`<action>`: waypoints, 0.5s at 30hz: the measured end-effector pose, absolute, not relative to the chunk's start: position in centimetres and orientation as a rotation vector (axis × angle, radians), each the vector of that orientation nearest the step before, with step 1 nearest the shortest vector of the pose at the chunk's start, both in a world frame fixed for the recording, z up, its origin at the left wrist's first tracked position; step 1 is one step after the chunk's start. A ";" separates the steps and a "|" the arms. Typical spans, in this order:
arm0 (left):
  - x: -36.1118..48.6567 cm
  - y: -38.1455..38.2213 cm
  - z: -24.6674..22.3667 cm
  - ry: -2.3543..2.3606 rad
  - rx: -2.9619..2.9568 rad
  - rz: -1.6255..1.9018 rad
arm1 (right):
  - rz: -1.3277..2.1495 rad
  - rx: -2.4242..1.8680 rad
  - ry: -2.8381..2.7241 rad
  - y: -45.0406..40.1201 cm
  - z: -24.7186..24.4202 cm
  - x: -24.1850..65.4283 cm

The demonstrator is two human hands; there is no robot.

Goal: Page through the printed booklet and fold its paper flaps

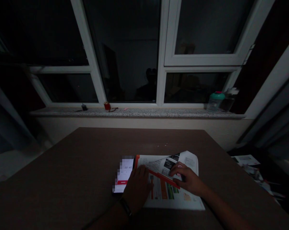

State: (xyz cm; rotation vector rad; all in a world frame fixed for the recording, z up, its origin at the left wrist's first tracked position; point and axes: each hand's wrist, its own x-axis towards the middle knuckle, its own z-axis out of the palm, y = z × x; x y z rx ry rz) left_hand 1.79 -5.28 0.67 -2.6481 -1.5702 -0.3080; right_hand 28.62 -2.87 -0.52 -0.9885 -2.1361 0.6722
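Observation:
A printed paper sheet (173, 204) lies on the table, with part of it folded over into a flap edged by a red band. My left hand (139, 187), wearing a dark wristband, lies over the sheet's left side with its fingers stretched out. To its right, my right hand (189, 180) is closed, fingers bent and thumb at the red band, gripping the folded paper. A small pinkish patch shows by its fingers; I cannot make out what it is. Beside my left hand, a phone (125, 169) with a lit timer screen lies partly under the paper's edge.
The brown table (91, 159) reaches toward a stone windowsill (144, 112). On the sill stand a green-lidded bottle (215, 101), a clear bottle (229, 99), a small red item (107, 105) and a dark item (84, 107). Papers (248, 159) lie beyond the table's right edge.

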 end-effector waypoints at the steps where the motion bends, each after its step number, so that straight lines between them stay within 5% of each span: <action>1: 1.8 -5.3 0.7 -1.569 -2.649 -0.295 | 0.673 -0.995 -2.134 -2.9 -0.5 28.6; 15: 1.7 -5.5 0.9 -1.595 -2.642 -0.310 | 0.678 -1.008 -2.137 -2.9 -0.3 28.5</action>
